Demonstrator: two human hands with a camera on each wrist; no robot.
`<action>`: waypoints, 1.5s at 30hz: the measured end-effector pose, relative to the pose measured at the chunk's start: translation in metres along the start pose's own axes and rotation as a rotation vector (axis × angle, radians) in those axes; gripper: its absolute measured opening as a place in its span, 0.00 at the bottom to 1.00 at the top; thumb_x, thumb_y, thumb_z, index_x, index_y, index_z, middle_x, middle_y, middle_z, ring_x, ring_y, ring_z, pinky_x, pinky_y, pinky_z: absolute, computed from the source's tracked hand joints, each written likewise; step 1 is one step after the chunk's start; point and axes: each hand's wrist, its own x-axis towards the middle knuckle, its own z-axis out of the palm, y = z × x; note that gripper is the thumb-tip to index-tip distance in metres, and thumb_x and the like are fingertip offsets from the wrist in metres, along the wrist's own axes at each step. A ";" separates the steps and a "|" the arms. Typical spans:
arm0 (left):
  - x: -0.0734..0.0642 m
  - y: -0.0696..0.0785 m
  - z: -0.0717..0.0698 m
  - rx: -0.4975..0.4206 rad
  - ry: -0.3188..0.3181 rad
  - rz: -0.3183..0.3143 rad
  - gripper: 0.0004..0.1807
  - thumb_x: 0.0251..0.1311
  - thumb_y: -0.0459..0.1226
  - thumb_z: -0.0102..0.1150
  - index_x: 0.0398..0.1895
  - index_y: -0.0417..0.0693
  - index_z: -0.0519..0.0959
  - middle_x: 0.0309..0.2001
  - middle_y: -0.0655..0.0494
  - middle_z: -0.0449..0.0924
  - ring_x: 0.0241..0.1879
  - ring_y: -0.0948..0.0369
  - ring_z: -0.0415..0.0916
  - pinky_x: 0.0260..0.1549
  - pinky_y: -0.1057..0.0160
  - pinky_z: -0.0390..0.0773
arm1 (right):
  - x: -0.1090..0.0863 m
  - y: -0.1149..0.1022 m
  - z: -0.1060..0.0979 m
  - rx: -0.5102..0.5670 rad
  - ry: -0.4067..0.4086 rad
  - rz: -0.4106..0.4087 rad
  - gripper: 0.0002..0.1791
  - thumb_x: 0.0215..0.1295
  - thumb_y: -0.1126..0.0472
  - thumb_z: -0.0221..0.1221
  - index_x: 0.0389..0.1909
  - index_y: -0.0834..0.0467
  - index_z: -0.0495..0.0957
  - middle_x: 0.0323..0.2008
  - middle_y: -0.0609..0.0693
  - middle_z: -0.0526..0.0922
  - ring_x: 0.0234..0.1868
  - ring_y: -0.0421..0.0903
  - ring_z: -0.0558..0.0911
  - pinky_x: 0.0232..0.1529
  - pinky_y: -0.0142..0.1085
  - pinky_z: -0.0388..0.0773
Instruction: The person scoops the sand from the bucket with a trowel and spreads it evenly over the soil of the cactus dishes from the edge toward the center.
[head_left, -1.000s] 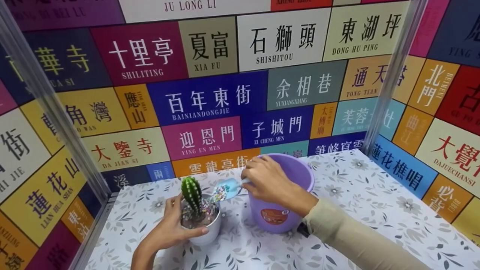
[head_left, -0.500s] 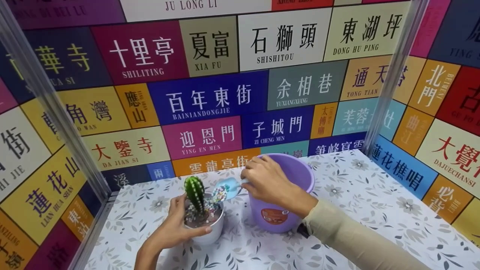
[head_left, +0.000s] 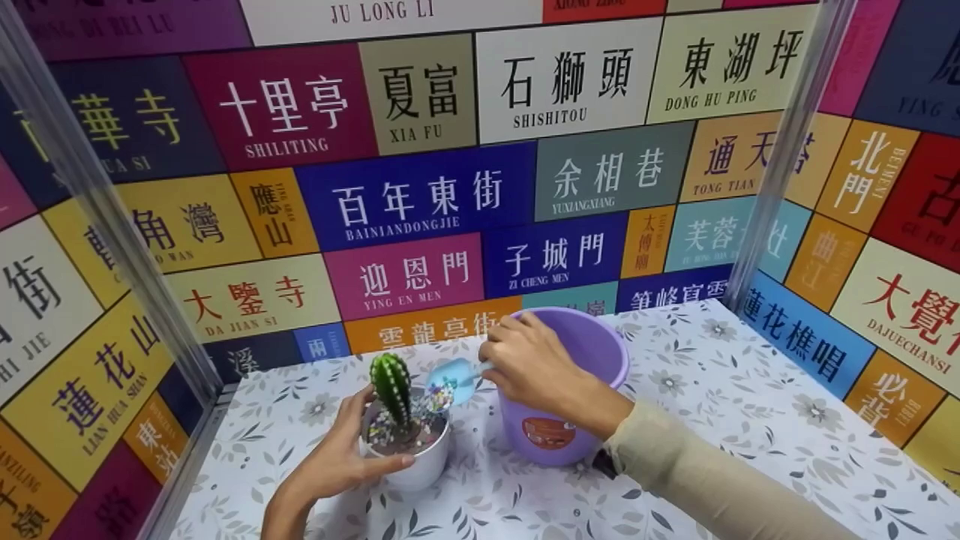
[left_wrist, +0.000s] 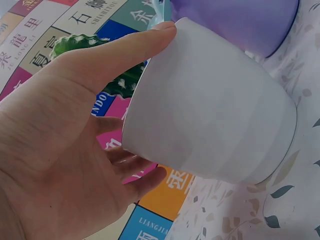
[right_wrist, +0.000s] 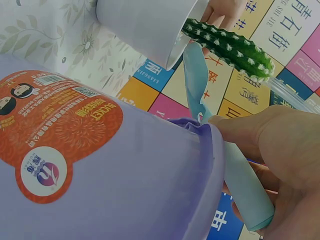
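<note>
My left hand [head_left: 341, 446] grips a white flower pot [head_left: 424, 469], thumb on its near side and fingers around its left. A ribbed green cactus [head_left: 391, 386] with white tufts stands in the pot, amid soil and multicoloured pebbles. In my right hand [head_left: 536, 367] is the handle of a light-blue toy trowel [head_left: 457, 381], held over the purple bucket's near-left rim. Its blade is tipped toward the pot's right rim, with coloured pebbles at its tip. The right wrist view shows the trowel's pale handle [right_wrist: 245, 187] under my fingers and the blade reaching the pot.
The purple bucket [head_left: 525, 442] with an orange label stands right of the pot; its contents are hidden. A dark object [head_left: 604, 461] lies partly hidden behind my right sleeve. Leaf-patterned cloth [head_left: 720, 435] covers the table, and a colourful sign wall [head_left: 420, 195] closes the back.
The trowel has tipped further toward the pot, and fewer pebbles lie on its blade. The pot, in my left hand, has shifted slightly right. My right hand has barely moved.
</note>
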 end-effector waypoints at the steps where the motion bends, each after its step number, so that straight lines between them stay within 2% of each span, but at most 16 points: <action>1: 0.000 0.000 0.000 0.008 -0.001 0.002 0.71 0.51 0.57 0.84 0.89 0.50 0.47 0.86 0.38 0.48 0.86 0.34 0.47 0.81 0.24 0.50 | 0.000 0.000 0.000 -0.001 0.000 -0.002 0.10 0.65 0.50 0.75 0.41 0.50 0.92 0.42 0.47 0.90 0.49 0.49 0.84 0.55 0.45 0.79; 3: 0.001 0.000 0.000 0.011 -0.014 0.009 0.70 0.51 0.57 0.84 0.89 0.50 0.46 0.86 0.38 0.48 0.86 0.34 0.46 0.80 0.23 0.50 | 0.000 -0.001 0.000 -0.006 0.002 -0.003 0.10 0.65 0.49 0.75 0.41 0.50 0.92 0.42 0.47 0.90 0.49 0.49 0.84 0.56 0.45 0.79; 7: 0.003 -0.004 -0.001 -0.043 -0.057 0.018 0.68 0.54 0.55 0.83 0.89 0.53 0.46 0.88 0.40 0.46 0.87 0.38 0.44 0.82 0.25 0.47 | -0.001 -0.001 -0.002 -0.008 0.004 0.003 0.10 0.65 0.49 0.75 0.41 0.50 0.92 0.42 0.47 0.90 0.49 0.49 0.84 0.57 0.45 0.79; 10: 0.004 -0.004 -0.001 -0.072 -0.066 0.021 0.67 0.54 0.53 0.83 0.89 0.53 0.47 0.88 0.41 0.48 0.88 0.40 0.45 0.84 0.28 0.46 | 0.000 -0.001 -0.003 -0.025 0.013 0.003 0.10 0.65 0.49 0.75 0.40 0.50 0.92 0.42 0.47 0.90 0.49 0.49 0.85 0.58 0.45 0.79; 15: 0.002 0.003 0.000 -0.002 -0.023 -0.028 0.71 0.49 0.56 0.85 0.88 0.48 0.48 0.86 0.38 0.48 0.86 0.37 0.47 0.82 0.26 0.50 | 0.000 -0.001 -0.002 -0.083 0.040 -0.019 0.10 0.64 0.50 0.76 0.39 0.50 0.91 0.40 0.47 0.89 0.49 0.49 0.84 0.59 0.45 0.79; 19: -0.001 0.007 0.002 0.038 -0.016 -0.065 0.75 0.47 0.59 0.85 0.89 0.44 0.45 0.82 0.37 0.48 0.84 0.36 0.49 0.80 0.24 0.55 | 0.000 -0.002 -0.002 -0.102 0.040 -0.027 0.10 0.64 0.49 0.76 0.40 0.50 0.91 0.41 0.48 0.89 0.49 0.49 0.84 0.58 0.45 0.80; 21: -0.002 0.006 0.002 0.034 -0.022 -0.054 0.75 0.48 0.59 0.85 0.89 0.45 0.45 0.81 0.37 0.48 0.83 0.35 0.49 0.80 0.24 0.55 | 0.000 -0.003 -0.002 -0.101 0.037 -0.028 0.11 0.64 0.49 0.76 0.40 0.50 0.91 0.41 0.48 0.89 0.49 0.49 0.84 0.58 0.45 0.80; 26: -0.001 -0.001 0.000 -0.041 -0.056 0.042 0.70 0.52 0.52 0.85 0.88 0.46 0.46 0.86 0.37 0.46 0.86 0.36 0.45 0.83 0.26 0.47 | 0.000 -0.005 -0.001 -0.092 0.041 -0.028 0.11 0.64 0.50 0.76 0.41 0.51 0.91 0.41 0.48 0.89 0.48 0.49 0.84 0.56 0.45 0.79; 28: -0.001 -0.003 0.000 -0.054 -0.061 0.051 0.69 0.52 0.51 0.85 0.88 0.46 0.46 0.87 0.36 0.46 0.87 0.38 0.44 0.83 0.27 0.45 | 0.000 -0.005 -0.001 -0.094 0.042 -0.029 0.11 0.64 0.50 0.76 0.40 0.51 0.91 0.41 0.48 0.89 0.48 0.49 0.84 0.55 0.45 0.79; 33: 0.001 0.001 0.003 0.000 -0.037 -0.032 0.74 0.47 0.58 0.86 0.88 0.44 0.46 0.86 0.35 0.45 0.86 0.36 0.46 0.82 0.26 0.49 | 0.000 -0.006 0.000 -0.101 0.034 -0.024 0.10 0.64 0.50 0.76 0.41 0.50 0.91 0.41 0.48 0.89 0.48 0.49 0.83 0.55 0.44 0.78; 37: 0.002 0.006 0.009 0.020 -0.031 -0.083 0.78 0.47 0.60 0.85 0.89 0.40 0.41 0.84 0.35 0.43 0.85 0.35 0.44 0.80 0.24 0.52 | 0.000 -0.008 0.001 -0.116 0.038 -0.026 0.10 0.64 0.50 0.75 0.41 0.50 0.91 0.41 0.48 0.89 0.48 0.49 0.83 0.54 0.44 0.78; 40: 0.003 0.007 0.012 0.017 -0.030 -0.087 0.79 0.48 0.60 0.85 0.89 0.38 0.39 0.82 0.36 0.44 0.84 0.36 0.44 0.79 0.24 0.54 | 0.000 -0.009 0.002 -0.131 0.050 -0.031 0.10 0.64 0.50 0.75 0.41 0.50 0.91 0.41 0.47 0.89 0.47 0.48 0.83 0.54 0.43 0.78; 45: 0.004 0.006 0.012 -0.012 -0.027 -0.034 0.75 0.48 0.58 0.85 0.89 0.47 0.43 0.85 0.38 0.46 0.85 0.37 0.47 0.81 0.25 0.53 | -0.001 -0.010 0.006 -0.144 0.073 -0.043 0.09 0.66 0.51 0.74 0.40 0.50 0.91 0.40 0.47 0.89 0.46 0.47 0.83 0.51 0.41 0.78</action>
